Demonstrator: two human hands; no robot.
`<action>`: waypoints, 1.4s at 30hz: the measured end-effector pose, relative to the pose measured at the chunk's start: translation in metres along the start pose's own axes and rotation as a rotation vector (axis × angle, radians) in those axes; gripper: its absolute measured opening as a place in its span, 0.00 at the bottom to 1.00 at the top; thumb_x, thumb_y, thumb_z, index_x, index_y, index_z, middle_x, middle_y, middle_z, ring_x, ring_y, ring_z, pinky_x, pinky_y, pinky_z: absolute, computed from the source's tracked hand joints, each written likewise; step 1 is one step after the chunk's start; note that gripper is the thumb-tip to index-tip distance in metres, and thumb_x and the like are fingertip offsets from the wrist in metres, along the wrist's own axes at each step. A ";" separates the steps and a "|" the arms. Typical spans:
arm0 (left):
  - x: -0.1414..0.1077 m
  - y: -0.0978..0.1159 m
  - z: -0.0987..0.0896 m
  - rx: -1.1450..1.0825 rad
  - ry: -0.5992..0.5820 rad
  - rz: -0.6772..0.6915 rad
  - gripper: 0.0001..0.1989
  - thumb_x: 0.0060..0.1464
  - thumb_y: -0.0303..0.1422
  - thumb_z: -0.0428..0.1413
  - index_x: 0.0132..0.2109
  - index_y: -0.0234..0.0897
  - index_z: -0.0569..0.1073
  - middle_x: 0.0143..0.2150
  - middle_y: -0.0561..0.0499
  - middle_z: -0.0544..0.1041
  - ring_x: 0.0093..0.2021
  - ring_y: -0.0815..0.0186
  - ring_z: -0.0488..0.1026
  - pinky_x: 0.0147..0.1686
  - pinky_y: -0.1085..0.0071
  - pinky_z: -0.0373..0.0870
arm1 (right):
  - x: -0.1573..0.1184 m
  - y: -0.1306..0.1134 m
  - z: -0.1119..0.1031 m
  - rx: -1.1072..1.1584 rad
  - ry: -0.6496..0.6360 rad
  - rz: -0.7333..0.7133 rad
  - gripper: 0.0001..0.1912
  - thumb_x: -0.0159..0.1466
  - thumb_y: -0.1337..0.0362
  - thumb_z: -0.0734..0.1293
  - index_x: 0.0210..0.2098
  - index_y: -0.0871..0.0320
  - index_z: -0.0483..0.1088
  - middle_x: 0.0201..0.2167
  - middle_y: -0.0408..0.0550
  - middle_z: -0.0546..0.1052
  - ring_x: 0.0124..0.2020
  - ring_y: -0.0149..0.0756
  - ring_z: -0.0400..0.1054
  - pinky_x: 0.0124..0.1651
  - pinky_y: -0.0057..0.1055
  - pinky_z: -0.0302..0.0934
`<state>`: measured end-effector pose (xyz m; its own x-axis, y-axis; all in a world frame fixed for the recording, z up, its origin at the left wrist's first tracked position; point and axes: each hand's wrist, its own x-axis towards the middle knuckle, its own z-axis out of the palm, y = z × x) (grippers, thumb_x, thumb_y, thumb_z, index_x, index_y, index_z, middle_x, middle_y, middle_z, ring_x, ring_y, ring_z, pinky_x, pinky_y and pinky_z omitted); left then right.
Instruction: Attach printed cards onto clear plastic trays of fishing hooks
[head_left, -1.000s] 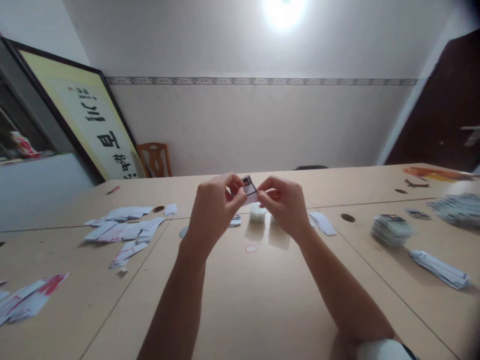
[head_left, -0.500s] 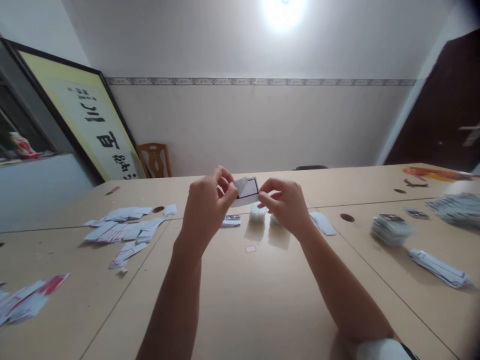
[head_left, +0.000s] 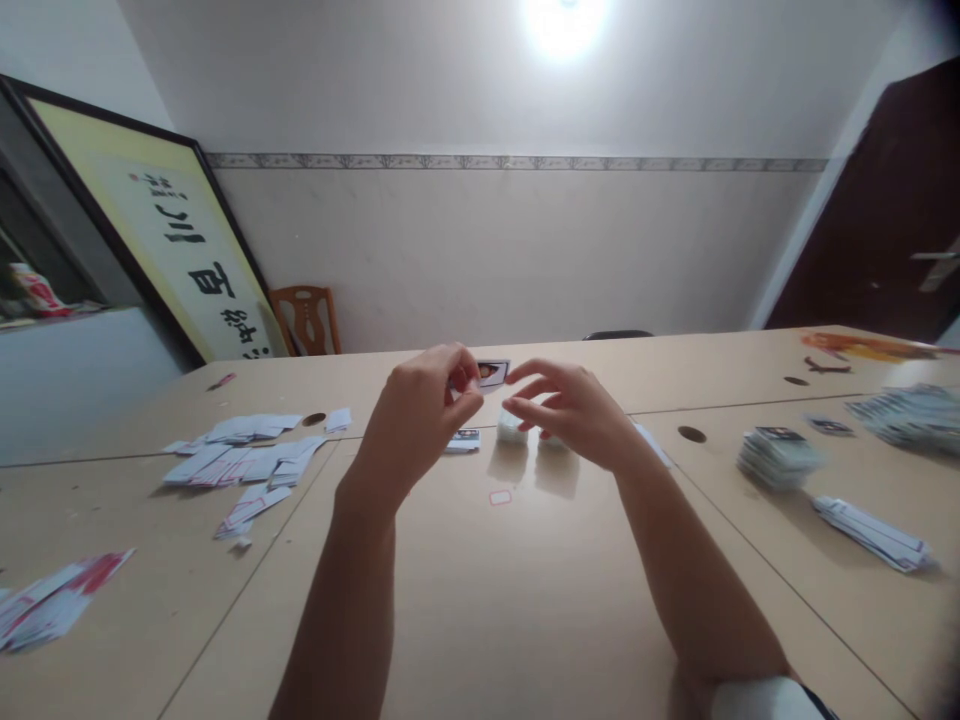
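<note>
My left hand (head_left: 429, 408) pinches a small card (head_left: 493, 374) above the table. The card has a dark border and shows a dark picture with some red; its left part is hidden by my fingers. My right hand (head_left: 574, 408) is just to the right of the card with its fingers stretched and apart. Whether a fingertip touches the card's edge is hard to tell. Below the hands stand two small stacks of cards, the left stack (head_left: 512, 428) and the right stack (head_left: 553, 441), both partly covered. A flat picture card (head_left: 463, 441) lies beside them.
Piles of white paper slips (head_left: 247, 450) spread over the left of the table (head_left: 480, 600). More red-and-white slips (head_left: 56, 605) lie near left. At right are a card stack (head_left: 778, 458), folded white strips (head_left: 874, 535) and a fanned card pile (head_left: 907, 412). A red-edged label (head_left: 500, 497) lies in front.
The card now shows a dark picture where a pale surface with a black frame line was seen. My right hand's fingers have spread from their pinch at its right edge.
</note>
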<state>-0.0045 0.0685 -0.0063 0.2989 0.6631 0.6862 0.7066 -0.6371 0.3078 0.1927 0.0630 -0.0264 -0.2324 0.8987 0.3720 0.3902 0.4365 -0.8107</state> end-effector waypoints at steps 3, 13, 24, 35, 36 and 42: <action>0.000 0.002 0.002 0.016 -0.045 0.008 0.02 0.54 0.28 0.53 0.32 0.38 0.69 0.29 0.57 0.71 0.26 0.72 0.65 0.29 0.71 0.61 | -0.004 -0.003 -0.002 -0.019 0.102 -0.018 0.24 0.59 0.50 0.72 0.51 0.52 0.68 0.40 0.47 0.81 0.27 0.33 0.75 0.28 0.31 0.67; 0.000 0.002 0.001 -0.047 -0.089 0.016 0.03 0.55 0.28 0.53 0.33 0.39 0.70 0.29 0.59 0.71 0.23 0.75 0.66 0.26 0.74 0.61 | -0.007 -0.009 -0.002 -0.035 0.157 -0.075 0.04 0.61 0.61 0.69 0.33 0.55 0.75 0.27 0.40 0.78 0.17 0.26 0.69 0.24 0.28 0.61; 0.001 -0.002 -0.001 -0.026 -0.081 -0.084 0.03 0.58 0.31 0.51 0.35 0.39 0.68 0.27 0.56 0.73 0.21 0.72 0.67 0.24 0.73 0.61 | 0.002 0.001 -0.012 -0.153 0.072 -0.001 0.05 0.57 0.63 0.69 0.27 0.57 0.74 0.28 0.43 0.79 0.24 0.32 0.74 0.27 0.30 0.61; 0.003 -0.004 -0.007 -0.009 -0.020 -0.129 0.03 0.56 0.32 0.52 0.35 0.38 0.69 0.25 0.55 0.73 0.21 0.70 0.68 0.23 0.72 0.61 | 0.005 0.008 -0.021 -0.147 -0.059 0.008 0.04 0.57 0.65 0.67 0.27 0.58 0.74 0.28 0.45 0.79 0.25 0.34 0.76 0.27 0.30 0.65; 0.003 -0.004 -0.007 -0.011 -0.020 -0.133 0.03 0.56 0.32 0.52 0.35 0.38 0.69 0.25 0.55 0.73 0.21 0.70 0.68 0.23 0.72 0.61 | 0.005 0.009 -0.022 -0.138 -0.066 0.008 0.04 0.57 0.65 0.67 0.27 0.58 0.74 0.28 0.45 0.79 0.25 0.34 0.76 0.28 0.30 0.65; 0.002 -0.008 -0.008 0.004 -0.013 -0.147 0.03 0.56 0.32 0.52 0.36 0.39 0.69 0.26 0.55 0.73 0.22 0.70 0.69 0.25 0.72 0.63 | 0.004 0.011 -0.028 -0.124 -0.066 0.023 0.04 0.58 0.65 0.68 0.28 0.58 0.73 0.29 0.46 0.79 0.27 0.35 0.77 0.28 0.31 0.66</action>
<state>-0.0147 0.0720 -0.0022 0.2004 0.7543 0.6252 0.7461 -0.5311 0.4016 0.2214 0.0729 -0.0211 -0.2787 0.9053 0.3205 0.5023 0.4219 -0.7548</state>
